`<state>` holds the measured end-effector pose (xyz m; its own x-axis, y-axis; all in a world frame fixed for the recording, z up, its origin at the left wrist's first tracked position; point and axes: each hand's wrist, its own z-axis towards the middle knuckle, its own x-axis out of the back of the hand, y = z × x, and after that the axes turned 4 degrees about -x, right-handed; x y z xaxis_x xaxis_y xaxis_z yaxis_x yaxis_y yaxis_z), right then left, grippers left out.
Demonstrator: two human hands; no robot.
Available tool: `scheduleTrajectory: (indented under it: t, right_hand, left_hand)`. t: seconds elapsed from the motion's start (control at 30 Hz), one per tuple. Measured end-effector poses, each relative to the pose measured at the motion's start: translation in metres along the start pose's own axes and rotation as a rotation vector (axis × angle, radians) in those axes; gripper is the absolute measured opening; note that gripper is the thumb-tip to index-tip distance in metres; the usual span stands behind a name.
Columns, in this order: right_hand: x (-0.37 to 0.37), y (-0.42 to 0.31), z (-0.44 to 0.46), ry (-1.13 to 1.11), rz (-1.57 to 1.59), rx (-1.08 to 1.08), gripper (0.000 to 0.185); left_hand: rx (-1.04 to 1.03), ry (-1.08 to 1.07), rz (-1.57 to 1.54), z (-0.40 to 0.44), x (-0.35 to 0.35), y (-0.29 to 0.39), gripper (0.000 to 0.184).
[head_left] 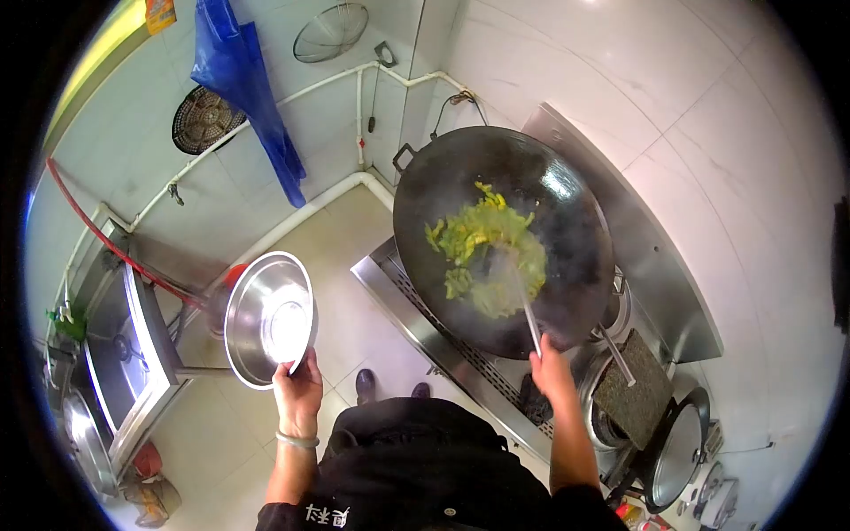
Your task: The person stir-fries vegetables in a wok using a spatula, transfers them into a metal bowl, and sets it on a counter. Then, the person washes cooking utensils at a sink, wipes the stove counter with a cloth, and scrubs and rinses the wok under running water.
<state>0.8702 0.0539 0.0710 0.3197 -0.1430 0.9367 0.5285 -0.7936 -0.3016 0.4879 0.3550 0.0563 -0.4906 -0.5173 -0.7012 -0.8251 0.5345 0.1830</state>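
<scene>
My left hand (299, 389) grips the lower rim of a shiny metal bowl (252, 323), which is tilted and shows no food inside. My right hand (551, 365) is closed around the handle of a metal ladle (529, 320). The ladle's head is down among green and yellow vegetables (482, 232) in a large black wok (567, 239), partly hidden by steam. The wok sits on the steel stove.
A steel sink (119, 341) stands at the left. A blue apron (243, 80) and strainers hang on the back wall. Right of the stove are a dark square board (633, 389) and a lidded pan (677, 456). Pipes run along the wall.
</scene>
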Motion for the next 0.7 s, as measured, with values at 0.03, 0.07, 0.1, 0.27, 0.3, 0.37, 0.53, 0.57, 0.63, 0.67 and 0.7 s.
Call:
scheduleTrajectory:
  t: [0.03, 0.07, 0.1, 0.27, 0.3, 0.37, 0.53, 0.57, 0.63, 0.67, 0.7]
  right_hand:
    - [0.006, -0.003, 0.016, -0.005, 0.134, -0.085, 0.052]
    - [0.012, -0.007, 0.032, 0.002, 0.273, -0.169, 0.051]
    - [0.019, -0.011, 0.047, 0.020, 0.410, -0.252, 0.050]
    - [0.020, -0.019, 0.123, 0.010, 0.717, -0.301, 0.034]
    - [0.019, -0.033, 0.127, 0.016, 0.664, -0.291, 0.037]
    - [0.021, -0.077, 0.116, -0.008, 0.474, -0.275, 0.044]
    - [-0.017, -0.058, 0.011, 0.041, -0.010, 0.213, 0.057]
    - [-0.005, -0.063, -0.025, -0.035, -0.028, 0.154, 0.060]
    - [0.004, -0.052, -0.086, -0.082, -0.021, 0.071, 0.064]
    - [0.008, -0.042, -0.115, -0.122, -0.024, 0.025, 0.064]
    - [0.013, -0.034, -0.130, -0.161, -0.024, -0.023, 0.064]
  left_hand:
    - [0.008, -0.004, 0.023, -0.004, -0.003, 0.002, 0.028]
    - [0.013, -0.011, 0.041, -0.008, -0.006, 0.003, 0.029]
    - [-0.009, -0.009, 0.053, -0.014, -0.008, 0.004, 0.029]
    - [-0.040, 0.034, 0.056, -0.016, 0.025, 0.019, 0.028]
    - [-0.044, 0.066, 0.043, -0.017, 0.028, 0.020, 0.028]
    - [-0.045, 0.098, 0.032, -0.016, 0.036, 0.020, 0.029]
    - [-0.009, 0.064, -0.026, -0.001, 0.053, 0.024, 0.030]
    - [-0.002, 0.070, -0.030, 0.002, 0.053, 0.024, 0.030]
    - [0.006, 0.103, -0.052, 0.010, 0.047, 0.025, 0.031]
    - [0.004, 0.102, -0.056, 0.014, 0.042, 0.023, 0.031]
    - [-0.036, 0.117, -0.050, 0.016, 0.035, 0.019, 0.031]
